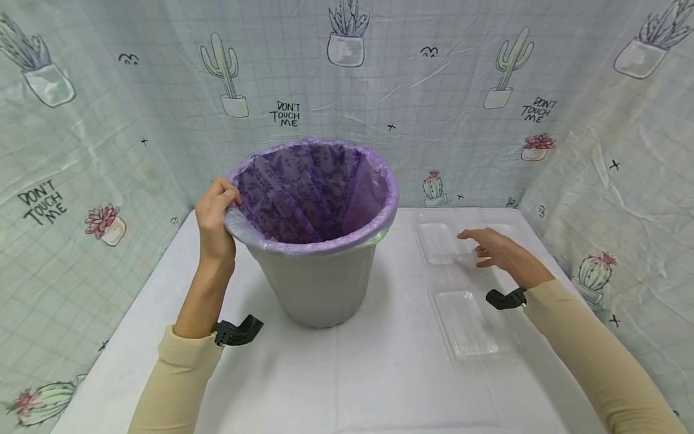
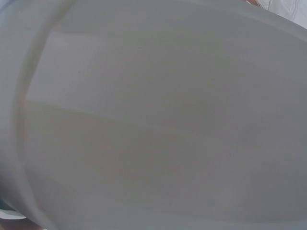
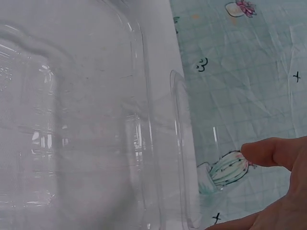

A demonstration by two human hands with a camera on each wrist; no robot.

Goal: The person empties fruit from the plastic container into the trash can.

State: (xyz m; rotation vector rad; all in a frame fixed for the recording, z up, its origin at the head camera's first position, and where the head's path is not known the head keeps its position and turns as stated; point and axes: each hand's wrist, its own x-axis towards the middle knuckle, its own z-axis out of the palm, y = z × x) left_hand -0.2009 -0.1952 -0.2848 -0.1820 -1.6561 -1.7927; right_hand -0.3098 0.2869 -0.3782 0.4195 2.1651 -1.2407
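A grey trash can (image 1: 320,283) lined with a purple patterned bag (image 1: 325,246) stands on the table, slightly tilted in appearance. My left hand (image 1: 215,220) grips its rim on the left, fingers curled over the liner. The can's grey side (image 2: 163,115) fills the left wrist view, so the left fingers are hidden there. On the right lie clear plastic containers: a farther one (image 1: 436,244) and a nearer one (image 1: 467,325). My right hand (image 1: 496,248) hovers by the farther container, fingers spread and holding nothing. In the right wrist view, the thumb (image 3: 268,152) is apart from the clear plastic (image 3: 96,105).
The white table (image 1: 379,386) is enclosed by a pale cloth (image 1: 390,120) printed with cacti, at the back and both sides. The right cloth wall (image 1: 623,223) is close to the right forearm. A dark band with a camera sits on each wrist.
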